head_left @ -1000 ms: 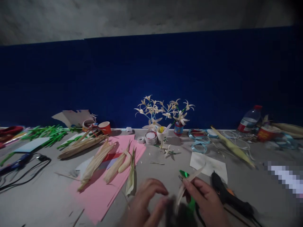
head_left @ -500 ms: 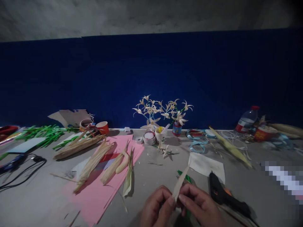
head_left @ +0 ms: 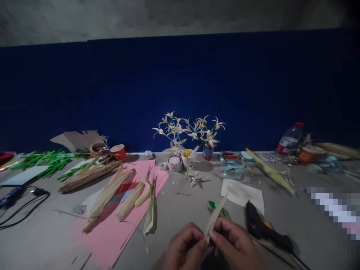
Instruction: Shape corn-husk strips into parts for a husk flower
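Hands meet at the near edge of the grey table [head_left: 303, 228]: the left hand [head_left: 182, 249] and the right hand [head_left: 236, 247] pinch the base of a pale corn-husk strip [head_left: 215, 216] between thumbs and fingertips, both closed on it. The strip stands tilted up and to the right from the fingers, with a green stem piece [head_left: 215, 205] just behind it.

Taking the strip as the landmark: a black glue gun [head_left: 264, 230] lies just to its right, and a white paper sheet [head_left: 243, 193] lies beyond that. To its left, dried corn husks [head_left: 108, 191] rest on a pink paper sheet [head_left: 123, 221]. Farther left lie green leaf strips [head_left: 42, 159] and a black cable [head_left: 25, 202].

Well behind the strip, against the blue wall [head_left: 180, 90], a small blue cup [head_left: 207, 152] holds white husk flowers [head_left: 191, 127]. Beside it, a white paper cup [head_left: 187, 157] holds something yellow and a pale stick, and a tape roll [head_left: 174, 162] sits next to that. An orange cup [head_left: 118, 151] stands farther left; what is in it cannot be seen. Far right behind, a plastic water bottle [head_left: 289, 140] leans beside a red bowl [head_left: 311, 153], with blue ribbon loops [head_left: 232, 165] and a corn ear [head_left: 270, 172] between them and the flowers.
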Action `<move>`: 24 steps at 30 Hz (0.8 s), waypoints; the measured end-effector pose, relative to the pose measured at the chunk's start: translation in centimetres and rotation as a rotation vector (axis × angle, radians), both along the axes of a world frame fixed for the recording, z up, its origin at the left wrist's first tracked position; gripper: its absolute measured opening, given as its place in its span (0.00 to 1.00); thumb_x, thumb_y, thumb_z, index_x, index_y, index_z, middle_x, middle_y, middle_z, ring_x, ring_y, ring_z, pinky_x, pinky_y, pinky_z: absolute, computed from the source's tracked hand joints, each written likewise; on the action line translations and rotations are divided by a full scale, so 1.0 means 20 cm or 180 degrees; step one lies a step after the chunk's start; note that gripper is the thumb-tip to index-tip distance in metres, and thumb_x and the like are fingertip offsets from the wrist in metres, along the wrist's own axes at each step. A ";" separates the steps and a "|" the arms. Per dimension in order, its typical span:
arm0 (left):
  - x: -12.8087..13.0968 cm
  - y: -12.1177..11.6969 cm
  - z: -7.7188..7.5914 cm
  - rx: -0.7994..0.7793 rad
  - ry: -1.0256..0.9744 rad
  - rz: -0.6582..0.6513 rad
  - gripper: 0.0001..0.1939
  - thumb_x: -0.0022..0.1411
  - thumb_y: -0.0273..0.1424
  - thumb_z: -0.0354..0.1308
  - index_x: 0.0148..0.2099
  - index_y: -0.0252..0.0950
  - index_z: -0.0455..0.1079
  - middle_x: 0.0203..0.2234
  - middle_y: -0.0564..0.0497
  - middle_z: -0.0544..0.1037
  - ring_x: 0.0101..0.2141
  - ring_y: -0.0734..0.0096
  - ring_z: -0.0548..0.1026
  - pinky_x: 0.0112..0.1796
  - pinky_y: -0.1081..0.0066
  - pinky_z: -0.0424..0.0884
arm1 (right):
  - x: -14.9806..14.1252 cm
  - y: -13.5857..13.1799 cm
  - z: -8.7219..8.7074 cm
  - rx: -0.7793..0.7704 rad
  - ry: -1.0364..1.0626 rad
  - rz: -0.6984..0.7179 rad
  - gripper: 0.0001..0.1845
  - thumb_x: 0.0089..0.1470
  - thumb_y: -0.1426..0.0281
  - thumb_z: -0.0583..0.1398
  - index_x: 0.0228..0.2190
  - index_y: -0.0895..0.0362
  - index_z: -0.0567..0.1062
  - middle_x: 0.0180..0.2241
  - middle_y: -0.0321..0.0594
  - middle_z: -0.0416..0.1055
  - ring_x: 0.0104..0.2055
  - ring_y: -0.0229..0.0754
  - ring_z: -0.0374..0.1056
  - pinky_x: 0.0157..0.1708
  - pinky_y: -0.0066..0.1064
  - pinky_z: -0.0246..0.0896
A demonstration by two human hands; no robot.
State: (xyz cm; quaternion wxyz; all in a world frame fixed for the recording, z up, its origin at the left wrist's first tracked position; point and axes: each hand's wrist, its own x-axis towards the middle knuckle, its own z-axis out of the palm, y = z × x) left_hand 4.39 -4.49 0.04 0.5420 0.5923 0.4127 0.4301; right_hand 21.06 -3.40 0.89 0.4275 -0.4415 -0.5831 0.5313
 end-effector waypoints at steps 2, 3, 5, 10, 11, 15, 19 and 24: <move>-0.01 0.00 0.02 0.0075 0.0050 0.0078 0.17 0.63 0.43 0.54 0.29 0.36 0.65 0.27 0.50 0.68 0.32 0.64 0.68 0.36 0.68 0.64 | 0.01 0.00 0.00 0.0002 -0.0073 0.0013 0.13 0.57 0.61 0.58 0.26 0.55 0.70 0.24 0.32 0.64 0.27 0.39 0.63 0.29 0.28 0.59; -0.01 0.00 0.02 0.0112 0.0084 0.0094 0.16 0.64 0.42 0.53 0.29 0.37 0.65 0.27 0.50 0.68 0.31 0.64 0.68 0.35 0.69 0.64 | 0.01 0.00 0.00 0.0014 -0.0156 0.0016 0.12 0.57 0.62 0.57 0.25 0.55 0.70 0.24 0.32 0.64 0.27 0.39 0.63 0.29 0.28 0.59; 0.00 0.01 0.03 0.0216 0.0188 0.0076 0.15 0.65 0.40 0.53 0.28 0.37 0.63 0.26 0.51 0.67 0.30 0.65 0.67 0.34 0.70 0.63 | 0.01 0.00 0.00 0.0071 -0.0395 -0.0003 0.11 0.56 0.62 0.57 0.26 0.54 0.70 0.24 0.32 0.64 0.28 0.40 0.63 0.29 0.28 0.59; 0.01 0.00 0.03 0.0697 0.0351 0.0597 0.09 0.63 0.33 0.54 0.30 0.39 0.63 0.26 0.52 0.68 0.30 0.66 0.68 0.34 0.71 0.64 | 0.01 0.00 -0.01 0.0232 -0.0956 -0.0211 0.11 0.55 0.61 0.56 0.26 0.53 0.71 0.27 0.35 0.68 0.32 0.43 0.65 0.30 0.29 0.58; 0.02 0.00 0.04 0.0785 0.0408 0.0691 0.08 0.63 0.32 0.54 0.30 0.39 0.63 0.26 0.52 0.68 0.30 0.66 0.69 0.34 0.71 0.64 | 0.01 -0.01 -0.01 0.0261 -0.1039 -0.0269 0.11 0.55 0.61 0.56 0.26 0.53 0.71 0.26 0.35 0.68 0.31 0.43 0.65 0.30 0.29 0.57; 0.01 0.00 0.07 0.1087 0.0740 0.0661 0.05 0.62 0.28 0.54 0.32 0.39 0.65 0.28 0.51 0.71 0.32 0.66 0.73 0.35 0.72 0.67 | -0.02 -0.02 -0.01 0.0523 -0.1181 -0.0530 0.11 0.53 0.63 0.56 0.22 0.52 0.70 0.23 0.33 0.68 0.29 0.42 0.65 0.28 0.29 0.55; -0.01 0.02 0.07 0.1244 0.0933 0.0697 0.06 0.62 0.25 0.54 0.31 0.39 0.64 0.27 0.51 0.72 0.31 0.66 0.74 0.34 0.72 0.68 | -0.02 -0.01 -0.01 0.0743 -0.1427 -0.0550 0.10 0.52 0.64 0.56 0.21 0.52 0.70 0.22 0.33 0.70 0.28 0.42 0.66 0.29 0.30 0.55; 0.01 0.01 0.03 0.1321 0.1111 0.0751 0.07 0.63 0.25 0.52 0.32 0.39 0.63 0.27 0.51 0.72 0.31 0.65 0.74 0.34 0.71 0.68 | -0.02 -0.01 0.01 0.0890 -0.2007 -0.0328 0.09 0.54 0.65 0.56 0.23 0.52 0.69 0.23 0.34 0.72 0.27 0.43 0.68 0.29 0.30 0.55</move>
